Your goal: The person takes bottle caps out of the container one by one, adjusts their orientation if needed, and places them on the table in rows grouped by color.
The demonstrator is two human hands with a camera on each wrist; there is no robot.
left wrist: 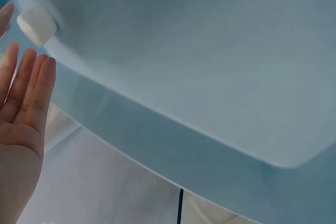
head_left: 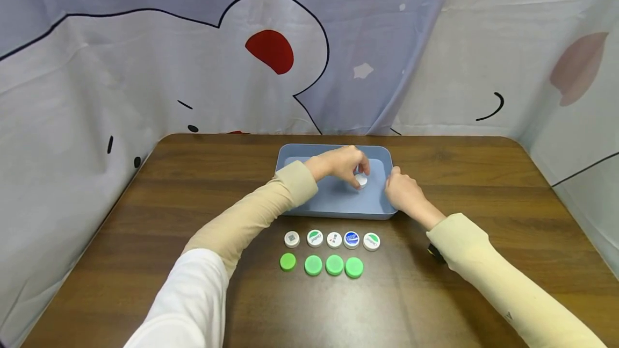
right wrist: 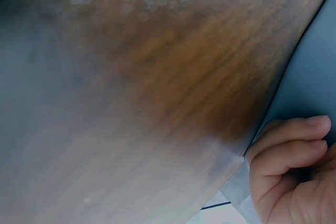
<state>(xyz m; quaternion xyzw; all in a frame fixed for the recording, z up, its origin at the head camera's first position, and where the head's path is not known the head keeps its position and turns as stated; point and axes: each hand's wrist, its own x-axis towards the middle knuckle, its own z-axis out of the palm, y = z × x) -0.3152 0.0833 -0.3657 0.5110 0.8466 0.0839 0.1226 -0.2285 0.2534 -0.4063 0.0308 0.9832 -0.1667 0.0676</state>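
Note:
My left hand (head_left: 344,164) reaches into a blue-grey tray (head_left: 333,209), its thumb and fingers around a white bottle cap (head_left: 361,180). In the left wrist view, the fingers (left wrist: 32,85) are nearly straight, with a narrow gap between their tips and the white cap (left wrist: 37,24). At the tray's right side, my right hand (head_left: 405,193) grips the rim. The right wrist view shows its curled fingers (right wrist: 289,153) against the tray wall (right wrist: 310,72).
In front of the tray, a row of several white caps with printed tops (head_left: 334,239) lies on the wooden table (head_left: 459,160). Nearer is a row of several green caps (head_left: 335,265). A small black object (head_left: 435,252) shows beside the right sleeve. A patterned curtain (head_left: 193,79) hangs behind.

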